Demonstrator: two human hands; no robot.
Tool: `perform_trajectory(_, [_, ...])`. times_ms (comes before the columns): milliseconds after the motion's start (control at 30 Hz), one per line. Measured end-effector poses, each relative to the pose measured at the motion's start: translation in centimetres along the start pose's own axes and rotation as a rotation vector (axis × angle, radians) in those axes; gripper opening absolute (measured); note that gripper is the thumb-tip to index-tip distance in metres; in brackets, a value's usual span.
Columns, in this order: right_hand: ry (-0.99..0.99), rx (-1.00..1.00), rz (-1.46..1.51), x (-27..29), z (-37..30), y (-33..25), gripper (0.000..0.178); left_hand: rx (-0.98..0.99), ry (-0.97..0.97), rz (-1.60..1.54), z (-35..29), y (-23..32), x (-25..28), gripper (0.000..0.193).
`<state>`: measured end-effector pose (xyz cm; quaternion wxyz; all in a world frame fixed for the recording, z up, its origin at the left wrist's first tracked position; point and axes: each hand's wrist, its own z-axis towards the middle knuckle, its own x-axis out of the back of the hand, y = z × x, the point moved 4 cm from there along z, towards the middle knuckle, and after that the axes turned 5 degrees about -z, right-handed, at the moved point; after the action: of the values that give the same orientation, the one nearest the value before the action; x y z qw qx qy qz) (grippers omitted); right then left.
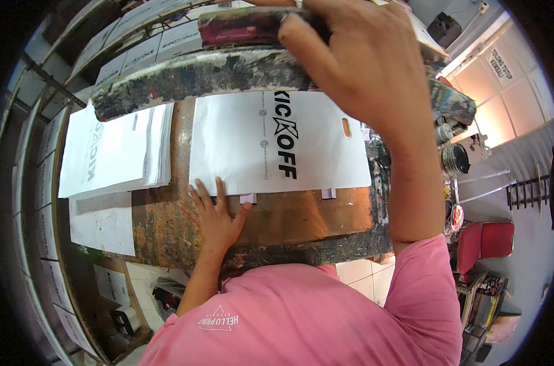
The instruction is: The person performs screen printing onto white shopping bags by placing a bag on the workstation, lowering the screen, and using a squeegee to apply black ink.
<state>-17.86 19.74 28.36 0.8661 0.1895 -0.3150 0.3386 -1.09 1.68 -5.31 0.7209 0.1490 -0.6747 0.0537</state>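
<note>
A white bag [228, 146] with black print and an oval cut-out handle lies flat on the worktable. My left hand [215, 213] is open, fingers spread, its fingertips on the bag's near left edge. Beyond the bag, a thick, paint-crusted screen-printing frame [197, 76] is raised across the table. My right hand [356, 55] reaches over the frame and is closed round a dark, magenta-stained squeegee [243, 27]; its fingertips are out of sight on the far side. Two small pale tabs, one a white tab [248, 199], stick out under the bag's near edge.
A thick stack of printed white bags [106, 149] stands on the left of the stained wooden table [289, 222]. Racks with more white sheets [48, 177] line the left side and back. Paint cans [454, 160] and a red chair [484, 241] are at the right.
</note>
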Motion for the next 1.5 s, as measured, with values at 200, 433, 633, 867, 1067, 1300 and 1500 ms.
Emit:
perform_trajectory(200, [-0.105,-0.159,0.19,0.6,2.0,0.3,0.04,0.002,0.005,-0.057,0.9,1.1,0.7,0.113])
perform_trajectory(433, [-0.02,-0.049,0.005,-0.7,2.7,2.6,0.043,-0.063,0.325,-0.638,7.5,2.9,8.7,0.063])
perform_trajectory(633, [-0.13,-0.098,0.044,-0.4,2.1,1.7,0.037,0.136,0.554,-0.912,8.1,0.9,11.8,0.038])
perform_trajectory(867, [-0.012,-0.11,0.025,0.0,1.8,1.3,0.036,0.29,0.614,-1.128,6.8,-14.8,15.4,0.043])
perform_trajectory(1067, [-0.037,-0.133,-0.041,-0.1,0.9,0.3,0.033,0.31,0.511,-1.136,12.0,-31.1,17.5,0.052])
perform_trajectory(1300, [0.001,-0.115,0.069,0.4,0.7,-0.4,0.036,0.529,0.57,0.101,16.0,-44.4,21.6,0.069])
perform_trajectory(1500, [-0.088,-0.194,-0.03,-1.0,-3.6,-0.8,0.054,-0.328,-0.115,-1.727,4.3,-5.3,19.7,0.083])
